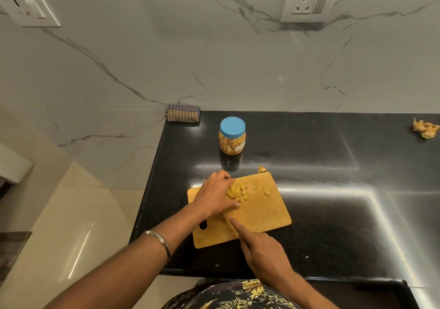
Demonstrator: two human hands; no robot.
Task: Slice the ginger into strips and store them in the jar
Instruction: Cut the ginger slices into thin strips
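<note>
Patterned shirt at the bottom edge, closest to me. Left forearm crosses up from lower left, a metal bangle on the wrist. My left hand lies palm-down on the wooden cutting board, fingers bent over the left side of a pile of ginger strips, touching them; whether any strips are actually held under the palm I cannot tell. My right hand sits at the board's near edge, forefinger extended and pointing across the wood toward the pile, the other fingers folded in. A knife may be under that finger, but I cannot make one out.

The board rests on the black tabletop, angled, its handle slot just below my left wrist. Right of the strips, two flat ginger slices lie on the board, apart from the pile. A small ginger offcut sits on the tabletop just beyond the board's far corner.

Behind the board stands the jar, upright, blue lid on, yellowish pieces showing through its wall. Folded checked cloth at the far left corner against the marble wall. Far right, near the frame edge, a knob of whole ginger.
</note>
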